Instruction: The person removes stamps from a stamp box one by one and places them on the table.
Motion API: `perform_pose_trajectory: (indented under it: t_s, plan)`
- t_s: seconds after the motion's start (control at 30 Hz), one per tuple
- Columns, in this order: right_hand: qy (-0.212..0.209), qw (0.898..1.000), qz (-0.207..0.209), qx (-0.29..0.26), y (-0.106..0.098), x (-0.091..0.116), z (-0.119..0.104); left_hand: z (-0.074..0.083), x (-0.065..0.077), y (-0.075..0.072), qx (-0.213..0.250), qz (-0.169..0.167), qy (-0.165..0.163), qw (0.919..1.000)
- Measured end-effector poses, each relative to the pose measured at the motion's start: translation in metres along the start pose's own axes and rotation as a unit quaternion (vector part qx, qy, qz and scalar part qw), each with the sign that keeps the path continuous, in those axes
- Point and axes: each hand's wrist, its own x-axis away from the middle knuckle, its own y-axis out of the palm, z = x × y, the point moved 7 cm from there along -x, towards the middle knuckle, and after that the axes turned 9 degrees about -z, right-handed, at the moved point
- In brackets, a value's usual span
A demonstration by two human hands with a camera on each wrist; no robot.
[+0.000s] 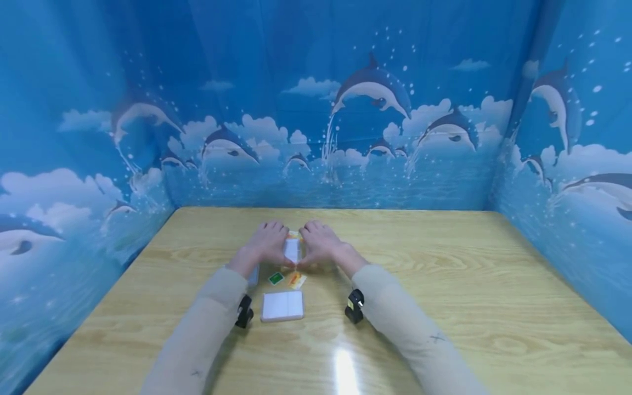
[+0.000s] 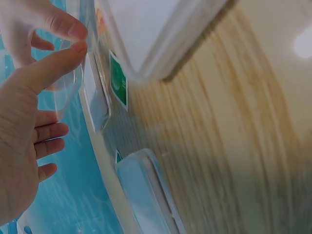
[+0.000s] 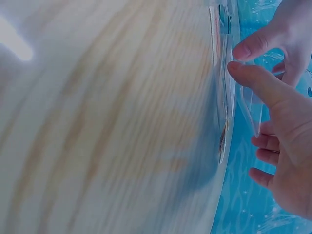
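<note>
My left hand (image 1: 269, 242) and right hand (image 1: 320, 243) meet near the table's far half, thumb tips close together. Between them they hold a clear, shallow plastic lid (image 3: 252, 109), its near edge at the thumbs. The wrist views show it tilted and raised off the table. Beneath it lies a flat case with a white top (image 1: 292, 250). A small green card (image 1: 276, 278) and an orange-and-white card (image 1: 298, 280) rest nearer to me. In the left wrist view, the left hand (image 2: 24, 112) has its other fingers loosely bent.
A second white-topped clear case (image 1: 282, 305) sits closest to me. Another case (image 1: 253, 276) is partly covered by the left wrist. More orange cards (image 1: 293, 235) peek out beyond the hands. Blue dolphin curtains (image 1: 316, 109) enclose the wooden table (image 1: 444, 274) at the back and sides.
</note>
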Motion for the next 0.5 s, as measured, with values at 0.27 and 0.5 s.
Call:
perform_pose_trajectory:
  t_s: [0.27,0.5]
  plan:
    - [-0.002,1.0,-0.014,-0.01,0.0,-0.004,-0.005,-0.008,0.0,0.005,0.016,-0.019,-0.001,0.9997]
    - [-0.002,1.0,-0.014,-0.023,0.004,-0.012,-0.009,-0.012,0.004,0.005,0.042,-0.031,0.0,0.9986]
